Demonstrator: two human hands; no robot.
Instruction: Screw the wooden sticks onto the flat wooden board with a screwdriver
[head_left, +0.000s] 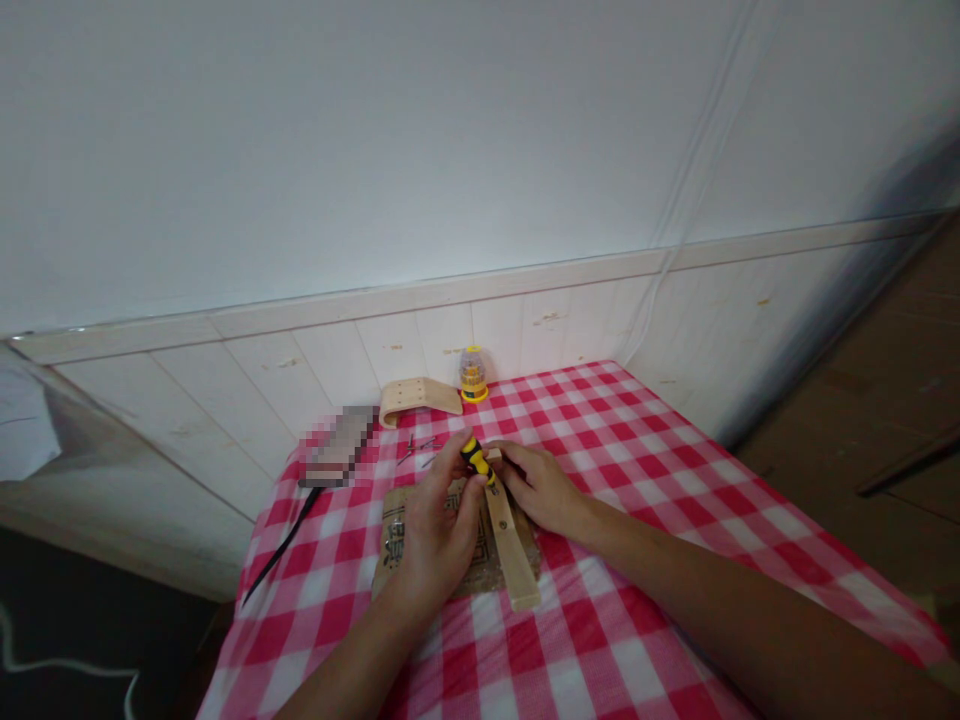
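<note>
My left hand is closed around a yellow and black screwdriver, whose tip points down at a light wooden strip. The strip lies on a brown board on the red and white checked tablecloth. My right hand rests on the far end of the strip, fingers curled next to the screwdriver tip. What those fingers pinch, if anything, is hidden.
A curved wooden piece and a yellow bit holder stand at the table's far edge by the wall. A few screws lie behind my hands. A blurred grey device with a black cable sits at the left.
</note>
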